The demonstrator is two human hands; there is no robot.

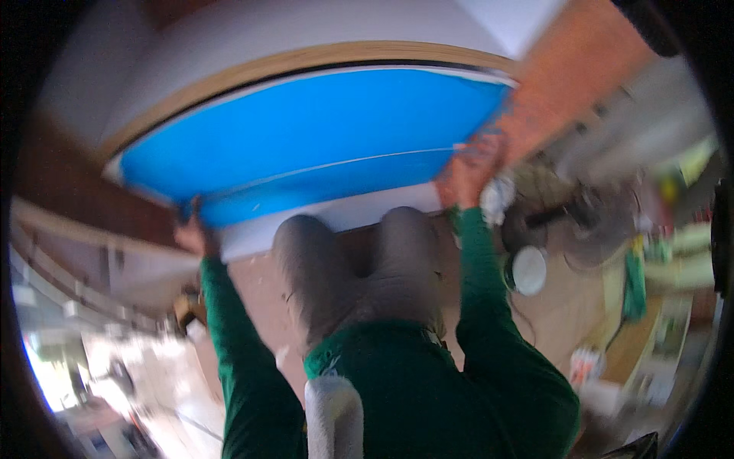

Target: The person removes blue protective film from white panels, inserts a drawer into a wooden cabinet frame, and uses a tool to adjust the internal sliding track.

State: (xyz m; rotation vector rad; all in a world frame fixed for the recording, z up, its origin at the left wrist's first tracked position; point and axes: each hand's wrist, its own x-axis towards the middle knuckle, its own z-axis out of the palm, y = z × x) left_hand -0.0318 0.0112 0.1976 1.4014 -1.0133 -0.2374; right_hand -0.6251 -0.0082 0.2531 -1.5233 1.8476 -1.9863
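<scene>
A wide bright-blue sheet (321,126) spans the space in front of me, with a thin pale line running across its near part. At its near left corner my left hand (196,232) is closed on the edge, the thumb showing on top. My right hand (472,172) is closed at the near right edge, beside the end of the pale line; its fingers are blurred and partly hard to make out. Around the sheet run a pale wooden edge (336,53) on the far side and brown side panels, the right one (573,76) reddish-brown.
A white strip (329,218) lies along the sheet's near side, in front of my knees. On the floor to the right stand a round white-topped container (527,270) and blurred dark equipment (585,210). Shelving or slats (76,298) line the left.
</scene>
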